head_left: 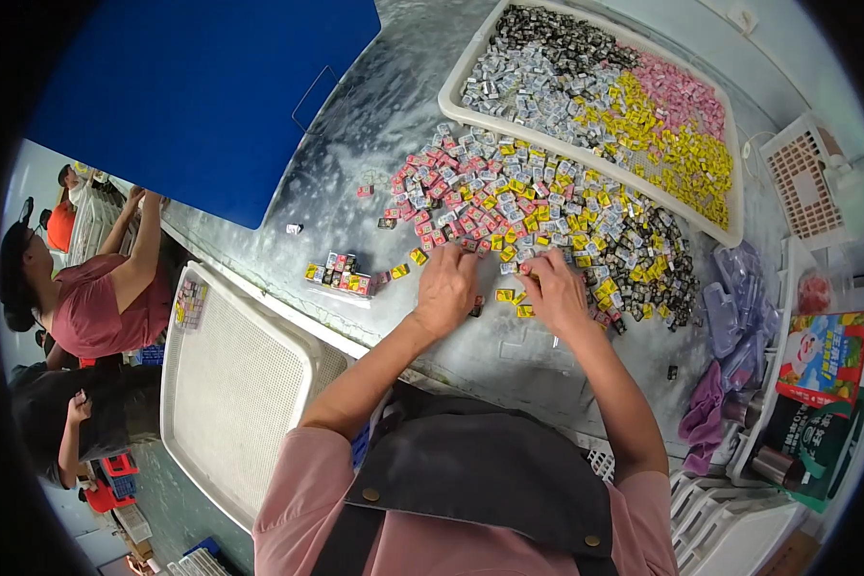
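A wide pile of small printed blocks (518, 197) in pink-red, yellow, white and black spreads over the grey table in front of me. My left hand (444, 291) is at the pile's near edge, fingers curled together; what they hold, if anything, is hidden. Beside it on the right, my right hand (557, 296) pinches a small reddish block (525, 271) between thumb and fingers. A few yellow blocks (515, 297) lie loose between the two hands. Left of my left hand, a block stack (339, 274) stands in neat rows on a white base.
A white tray (590, 146) of colour-sorted blocks stands behind the pile. Another white tray (245, 384), mostly bare mesh, sits at my left. A large blue board (202, 96) covers the far left. Purple cloth (704, 418) and boxes line the right. Other people work at left.
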